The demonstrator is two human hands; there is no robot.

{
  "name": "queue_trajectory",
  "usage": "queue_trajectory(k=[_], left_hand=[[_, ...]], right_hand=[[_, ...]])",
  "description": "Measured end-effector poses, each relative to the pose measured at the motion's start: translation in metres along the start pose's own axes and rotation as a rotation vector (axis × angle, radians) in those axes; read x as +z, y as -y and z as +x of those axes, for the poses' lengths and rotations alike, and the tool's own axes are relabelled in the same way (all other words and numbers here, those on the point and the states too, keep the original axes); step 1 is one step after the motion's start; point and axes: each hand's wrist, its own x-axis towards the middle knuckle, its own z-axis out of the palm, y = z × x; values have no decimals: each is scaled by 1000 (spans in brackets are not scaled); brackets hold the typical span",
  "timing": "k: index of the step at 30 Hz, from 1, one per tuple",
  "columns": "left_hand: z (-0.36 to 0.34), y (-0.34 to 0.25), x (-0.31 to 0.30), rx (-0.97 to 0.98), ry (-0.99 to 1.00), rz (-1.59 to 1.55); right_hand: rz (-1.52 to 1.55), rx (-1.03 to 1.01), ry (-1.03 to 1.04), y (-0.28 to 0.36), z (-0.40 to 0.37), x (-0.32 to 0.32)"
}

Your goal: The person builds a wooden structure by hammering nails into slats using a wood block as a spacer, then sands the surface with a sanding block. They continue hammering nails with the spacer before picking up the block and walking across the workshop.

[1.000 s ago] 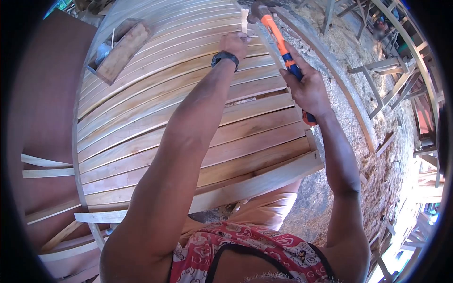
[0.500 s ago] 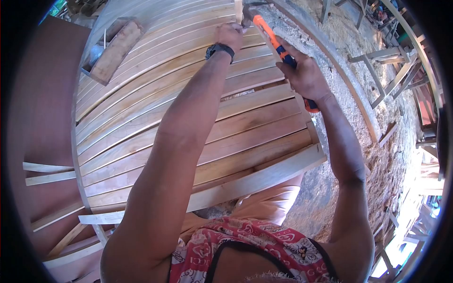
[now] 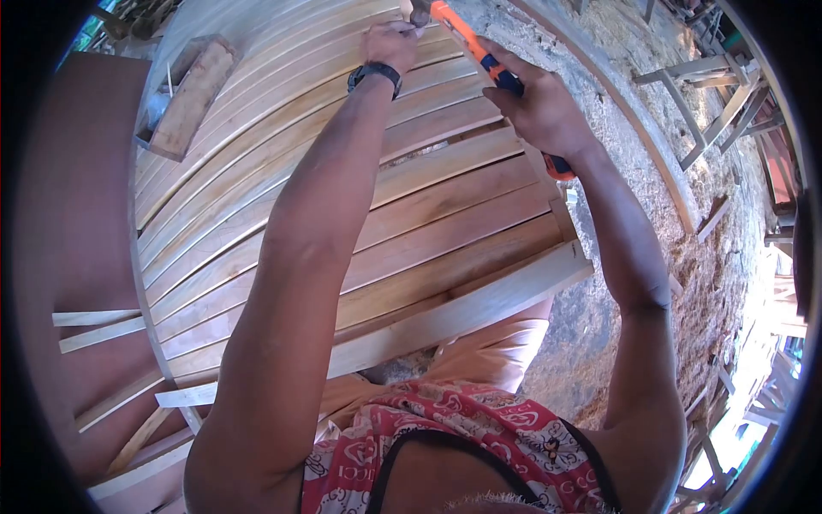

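My right hand [image 3: 548, 111] is closed around the orange and dark blue handle of a hammer [image 3: 458, 30], whose head lies at the top edge of the view. Just left of the hammer head, my left hand [image 3: 391, 46], with a dark watch [image 3: 375, 79] on its wrist, has its fingers pinched together over the wooden slats. What those fingers hold, if anything, is too small to make out. Long pale slats [image 3: 462, 176] run side by side beneath both arms. A curved loose-looking strip [image 3: 462, 313] lies across their near edge.
An open wooden box [image 3: 193, 98] with a plastic bag in it rests on the slats at upper left. Reddish-brown boards [image 3: 94, 188] stand at far left. On the right are rough ground [image 3: 625, 248], a long curved beam [image 3: 634, 128] and wooden frames [image 3: 728, 103].
The view has shifted slightly. Both hands and the hammer now appear a little farther left and higher, with the hammer head still close to my left hand.
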Motion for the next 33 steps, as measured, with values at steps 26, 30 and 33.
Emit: queue_trajectory(k=[26,30,33], left_hand=[[-9,-15,-8,-74,58,16],[-7,-13,-7,0,57,34],[-9,-12,-7,-37,75,10]], right_hand=[[36,-101,-95,10,0,-15],[180,56,-154,11,-2,0],[-74,-58,21,-6,14,-9]])
